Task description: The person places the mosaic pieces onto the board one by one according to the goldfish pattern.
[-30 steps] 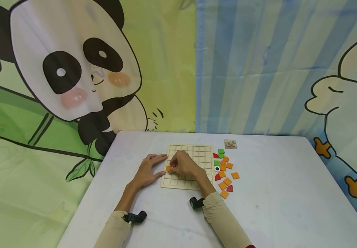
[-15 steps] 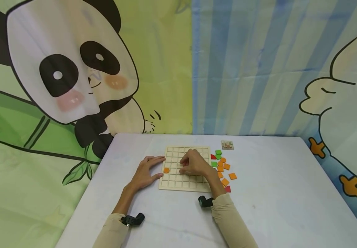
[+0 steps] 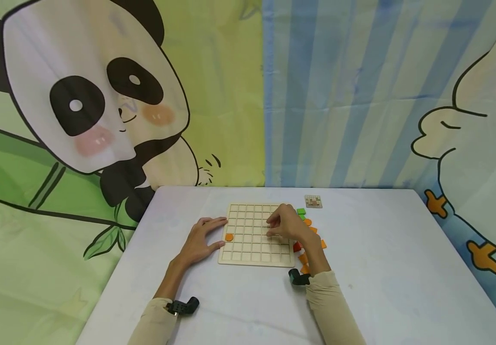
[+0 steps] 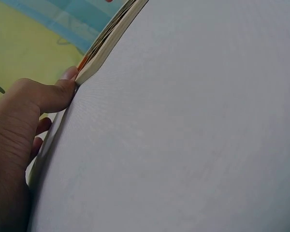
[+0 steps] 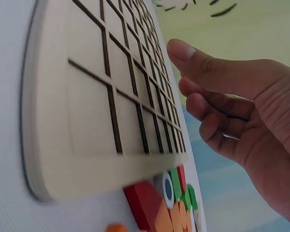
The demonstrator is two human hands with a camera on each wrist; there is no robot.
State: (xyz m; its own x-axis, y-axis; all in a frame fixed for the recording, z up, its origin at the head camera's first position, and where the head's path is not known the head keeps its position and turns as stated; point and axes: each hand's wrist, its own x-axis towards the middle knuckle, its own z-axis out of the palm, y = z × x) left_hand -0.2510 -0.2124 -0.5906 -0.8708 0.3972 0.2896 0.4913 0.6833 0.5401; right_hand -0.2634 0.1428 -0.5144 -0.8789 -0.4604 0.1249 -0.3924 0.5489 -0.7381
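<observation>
A pale wooden grid board (image 3: 252, 263) lies on the white table. One round orange piece (image 3: 229, 237) sits in a cell of its leftmost column. My left hand (image 3: 199, 239) steadies the board's left side, thumb and fingers spread along the edge. In the left wrist view the thumb (image 4: 55, 96) touches the board's corner region beside a sliver of orange. Over the right part of the board hovers my right hand (image 3: 288, 223), fingers loosely bent. The right wrist view shows a gap between its thumb (image 5: 198, 60) and fingers, with nothing held.
Loose pieces lie along the board's right side, partly hidden by the right arm: red (image 5: 144, 203), green (image 3: 301, 211), orange (image 3: 308, 222) and a white one with a dark centre (image 5: 167, 186). A small patterned card (image 3: 313, 201) lies behind them. A printed curtain (image 3: 308, 96) hangs behind the table.
My right hand has let go of the orange piece in the left column and moved right across the board. The left hand keeps its place at the board's edge.
</observation>
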